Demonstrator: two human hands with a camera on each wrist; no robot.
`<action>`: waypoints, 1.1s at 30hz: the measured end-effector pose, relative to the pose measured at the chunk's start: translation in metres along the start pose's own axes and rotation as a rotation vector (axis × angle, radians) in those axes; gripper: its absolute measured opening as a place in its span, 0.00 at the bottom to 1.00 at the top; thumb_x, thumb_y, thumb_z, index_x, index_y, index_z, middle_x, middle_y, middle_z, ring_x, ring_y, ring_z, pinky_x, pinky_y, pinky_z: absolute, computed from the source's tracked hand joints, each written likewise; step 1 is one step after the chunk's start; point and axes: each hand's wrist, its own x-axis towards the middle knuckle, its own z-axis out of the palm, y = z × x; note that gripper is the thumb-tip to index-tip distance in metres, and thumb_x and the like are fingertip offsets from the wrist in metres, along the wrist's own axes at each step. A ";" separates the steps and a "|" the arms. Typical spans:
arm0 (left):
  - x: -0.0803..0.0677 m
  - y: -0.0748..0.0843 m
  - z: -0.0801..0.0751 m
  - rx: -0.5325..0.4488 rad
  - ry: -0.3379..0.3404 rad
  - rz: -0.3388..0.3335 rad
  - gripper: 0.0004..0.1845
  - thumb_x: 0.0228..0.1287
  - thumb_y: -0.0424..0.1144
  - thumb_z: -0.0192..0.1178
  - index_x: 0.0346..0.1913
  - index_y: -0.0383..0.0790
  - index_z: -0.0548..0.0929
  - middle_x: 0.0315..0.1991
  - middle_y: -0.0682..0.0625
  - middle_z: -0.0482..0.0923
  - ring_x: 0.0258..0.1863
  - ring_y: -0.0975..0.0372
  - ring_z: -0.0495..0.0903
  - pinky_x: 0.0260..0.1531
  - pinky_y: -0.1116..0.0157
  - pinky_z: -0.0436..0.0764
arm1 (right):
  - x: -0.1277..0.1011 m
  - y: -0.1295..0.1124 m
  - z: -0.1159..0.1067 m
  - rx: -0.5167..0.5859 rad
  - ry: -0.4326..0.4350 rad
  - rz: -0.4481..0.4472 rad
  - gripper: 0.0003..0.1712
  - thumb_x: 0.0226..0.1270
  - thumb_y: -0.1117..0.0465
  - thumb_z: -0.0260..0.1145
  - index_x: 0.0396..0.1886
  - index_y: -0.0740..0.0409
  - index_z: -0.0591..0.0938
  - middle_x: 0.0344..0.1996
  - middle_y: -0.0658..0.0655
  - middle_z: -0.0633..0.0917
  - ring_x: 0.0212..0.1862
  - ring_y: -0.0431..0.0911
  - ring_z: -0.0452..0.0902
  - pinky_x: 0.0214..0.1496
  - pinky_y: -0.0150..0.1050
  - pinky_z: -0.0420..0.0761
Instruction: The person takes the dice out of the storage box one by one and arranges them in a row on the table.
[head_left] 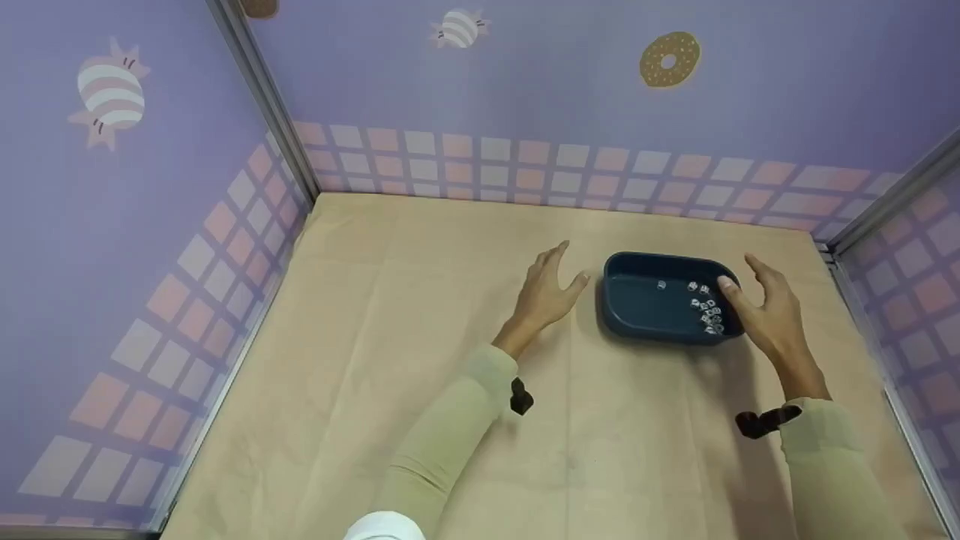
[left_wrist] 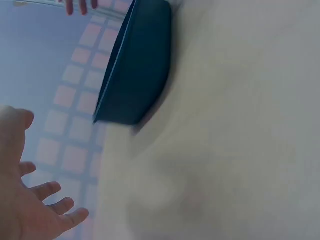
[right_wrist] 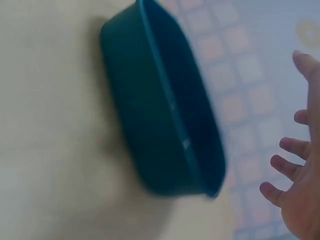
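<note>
A dark blue rectangular basin (head_left: pixel 645 330) with rounded corners stands on the cloth-covered table. Small whitish cube-like pieces (head_left: pixel 710 315) lie in it, mostly heaped at its right end; a single one sits nearer the middle. My left hand (head_left: pixel 544 296) is held to the left of the basin, fingers spread and apart from it. On the other side, my right hand (head_left: pixel 776 315) hovers at the right end with its thumb over the rim in the head view. The right wrist view shows a gap between that hand's relaxed fingers (right_wrist: pixel 285 167) and the basin.
Beige cloth (head_left: pixel 420 247) covers the table. Purple panels with a checked border (head_left: pixel 495 169) rise at the back and both sides, joined by metal posts (head_left: pixel 262 90). A white rounded object (head_left: pixel 384 526) shows at the bottom edge.
</note>
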 end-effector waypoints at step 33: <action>-0.036 0.013 0.046 -0.333 -0.089 -0.167 0.30 0.82 0.37 0.56 0.81 0.41 0.65 0.73 0.46 0.72 0.72 0.57 0.72 0.71 0.62 0.71 | -0.032 0.051 0.021 0.713 -0.176 0.445 0.34 0.88 0.53 0.52 0.85 0.60 0.59 0.62 0.53 0.77 0.59 0.44 0.79 0.57 0.39 0.84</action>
